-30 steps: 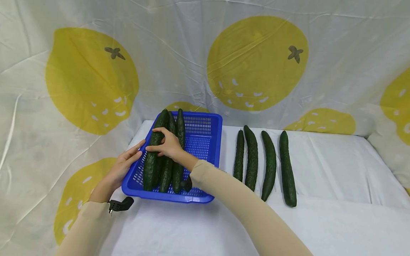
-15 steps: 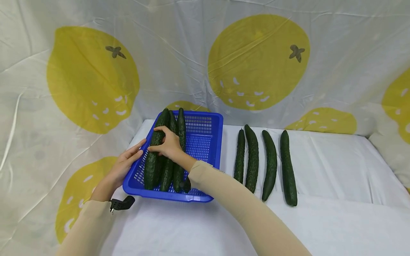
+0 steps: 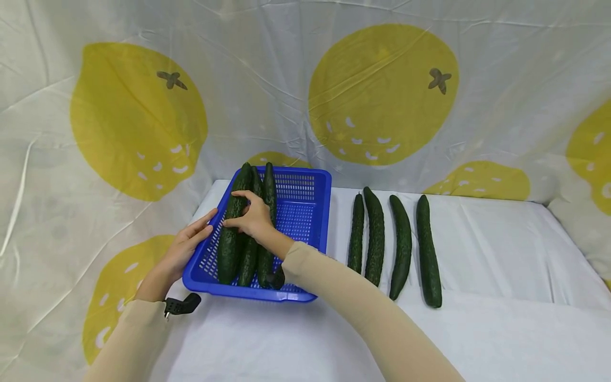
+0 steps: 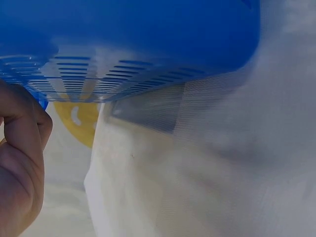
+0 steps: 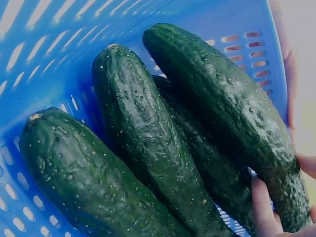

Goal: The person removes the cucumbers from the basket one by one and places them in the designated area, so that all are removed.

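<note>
In the head view, my right hand point(image 3: 255, 215) holds a dark green cucumber point(image 3: 229, 249) between thumb and fingers, over the left side of a blue plastic basket point(image 3: 312, 225). Up close in the right wrist view, the fingers point(image 5: 264, 205) straddle that cucumber point(image 5: 232, 103), which lies on top of a darker cucumber point(image 5: 202, 143) partly hidden below it. Two more cucumbers lie alongside in the basket, a middle one point(image 5: 143, 118) and an outer one point(image 5: 84, 173). My left hand point(image 3: 183, 246) grips the basket's left rim; its curled fingers point(image 4: 22, 118) show beside the slotted wall.
Several cucumbers lie in a row on the white cloth right of the basket, the rightmost cucumber point(image 3: 428, 252) standing a little apart. A lemon-print curtain point(image 3: 267, 79) hangs behind and to the left. White cloth point(image 3: 515, 254) covers the table.
The held cucumber and my right hand have shifted slightly to the right within the basket. My left hand keeps its place at the rim, and the row on the cloth is unchanged.
</note>
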Action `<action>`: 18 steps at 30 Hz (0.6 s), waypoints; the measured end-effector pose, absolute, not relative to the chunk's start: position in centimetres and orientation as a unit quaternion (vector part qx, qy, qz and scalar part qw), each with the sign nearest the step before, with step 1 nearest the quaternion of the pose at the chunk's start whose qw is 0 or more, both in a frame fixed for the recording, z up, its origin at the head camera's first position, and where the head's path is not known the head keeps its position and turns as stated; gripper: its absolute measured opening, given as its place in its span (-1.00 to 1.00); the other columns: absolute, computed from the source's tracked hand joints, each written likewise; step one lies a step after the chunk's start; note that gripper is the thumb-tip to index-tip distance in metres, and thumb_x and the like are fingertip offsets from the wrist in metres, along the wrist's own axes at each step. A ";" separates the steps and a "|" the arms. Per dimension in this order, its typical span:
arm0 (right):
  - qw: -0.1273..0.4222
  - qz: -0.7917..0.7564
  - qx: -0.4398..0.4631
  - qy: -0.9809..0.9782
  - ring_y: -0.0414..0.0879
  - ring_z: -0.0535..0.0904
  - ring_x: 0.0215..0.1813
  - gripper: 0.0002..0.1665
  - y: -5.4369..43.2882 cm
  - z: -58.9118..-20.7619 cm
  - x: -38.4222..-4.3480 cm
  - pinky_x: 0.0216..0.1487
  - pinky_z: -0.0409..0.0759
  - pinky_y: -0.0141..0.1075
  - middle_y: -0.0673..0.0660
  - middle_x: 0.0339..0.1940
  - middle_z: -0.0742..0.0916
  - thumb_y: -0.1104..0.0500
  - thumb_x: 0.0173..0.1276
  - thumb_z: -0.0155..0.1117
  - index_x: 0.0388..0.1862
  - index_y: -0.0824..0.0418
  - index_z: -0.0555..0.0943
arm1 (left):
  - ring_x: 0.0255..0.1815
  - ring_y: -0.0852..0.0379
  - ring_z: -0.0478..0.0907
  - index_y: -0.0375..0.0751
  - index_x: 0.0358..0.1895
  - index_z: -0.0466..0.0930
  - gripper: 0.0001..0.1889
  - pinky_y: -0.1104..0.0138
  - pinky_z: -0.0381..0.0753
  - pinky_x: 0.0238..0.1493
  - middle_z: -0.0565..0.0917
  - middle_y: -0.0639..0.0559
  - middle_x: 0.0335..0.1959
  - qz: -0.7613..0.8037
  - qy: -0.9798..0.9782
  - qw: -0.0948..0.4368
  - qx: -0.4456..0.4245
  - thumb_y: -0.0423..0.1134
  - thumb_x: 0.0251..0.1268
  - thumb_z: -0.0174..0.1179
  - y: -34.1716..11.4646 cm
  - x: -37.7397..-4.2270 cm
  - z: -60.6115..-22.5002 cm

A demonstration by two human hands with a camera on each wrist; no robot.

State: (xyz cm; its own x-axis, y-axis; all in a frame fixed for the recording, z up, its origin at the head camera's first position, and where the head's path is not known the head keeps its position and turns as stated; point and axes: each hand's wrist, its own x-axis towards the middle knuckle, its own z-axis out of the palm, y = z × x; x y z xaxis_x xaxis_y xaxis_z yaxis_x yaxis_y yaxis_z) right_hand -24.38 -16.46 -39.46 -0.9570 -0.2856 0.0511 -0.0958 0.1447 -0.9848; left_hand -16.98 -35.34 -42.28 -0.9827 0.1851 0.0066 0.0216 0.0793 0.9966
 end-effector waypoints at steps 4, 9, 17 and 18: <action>0.091 -0.651 -0.128 0.742 -0.01 0.57 -0.66 -0.18 -16.2 -39.3 -24.4 -0.39 0.71 -0.07 0.27 -0.36 0.61 0.42 -0.02 0.63 0.26 0.00 0.61 | -0.05 0.18 0.65 -0.01 0.61 0.02 -0.44 0.24 0.70 -0.12 0.55 0.14 0.10 0.675 0.732 0.061 0.070 -0.16 0.66 -0.14 -35.4 -16.9 -42.3; 0.119 -0.658 -0.133 0.732 0.06 0.60 -0.58 -0.18 -15.8 -39.1 -24.5 -0.35 0.72 -0.05 0.27 -0.30 0.62 0.45 0.02 0.58 0.27 -0.05 0.62 | -0.06 0.18 0.64 -0.03 0.61 0.02 -0.44 0.25 0.70 -0.12 0.57 0.16 0.08 0.671 0.736 0.062 0.066 -0.16 0.66 -0.13 -35.4 -16.9 -42.4; 0.134 -0.712 -0.147 0.673 -0.05 0.57 -0.50 -0.19 -15.2 -38.0 -25.2 -0.29 0.72 -0.02 0.23 -0.30 0.57 0.50 0.06 0.53 0.30 0.01 0.61 | -0.04 0.20 0.63 -0.05 0.61 0.02 -0.44 0.29 0.68 -0.10 0.55 0.18 0.10 0.664 0.743 0.056 0.064 -0.15 0.66 -0.14 -35.3 -16.9 -42.3; 0.137 -0.721 -0.145 0.663 -0.06 0.57 -0.49 -0.19 -15.1 -37.8 -25.3 -0.28 0.72 -0.02 0.23 -0.30 0.57 0.50 0.06 0.53 0.30 0.02 0.60 | -0.05 0.20 0.64 -0.05 0.61 0.02 -0.44 0.29 0.69 -0.10 0.55 0.17 0.09 0.665 0.743 0.055 0.064 -0.15 0.66 -0.14 -35.3 -16.9 -42.2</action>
